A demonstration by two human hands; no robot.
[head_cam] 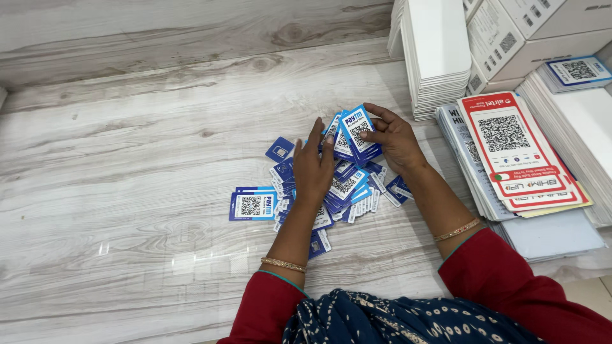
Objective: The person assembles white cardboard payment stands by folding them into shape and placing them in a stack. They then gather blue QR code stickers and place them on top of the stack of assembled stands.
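- Floor [127, 159]: pale wood-grain surface, serving as the work area; the person sits at its near edge, both forearms reaching forward.
- Flat card [253, 205]: blue and white, lying face-up alone at the left edge of the heap, apart from the hands.
- Loose cards [347, 191]: a scattered blue-and-white heap, overlapping at all angles, under and between the hands.
- Left hand [312, 169]: palm down on the heap, fingers fairly wide and pointing forward, fingertips touching the side of the held stack; judged to be steadying and squaring it.
- Stack [356, 134]: a small bundle of the same cards, raised on edge above the heap, faces toward the camera.
- Right hand [395, 140]: closed on the stack, thumb in front and fingers behind, pinching it so the cards stay aligned.
- Sheets [510, 150]: larger printed red-and-white sheets piled at right, untouched.
- White stacks [440, 57]: boards and boxes beyond, against the wall, well apart from the hands.
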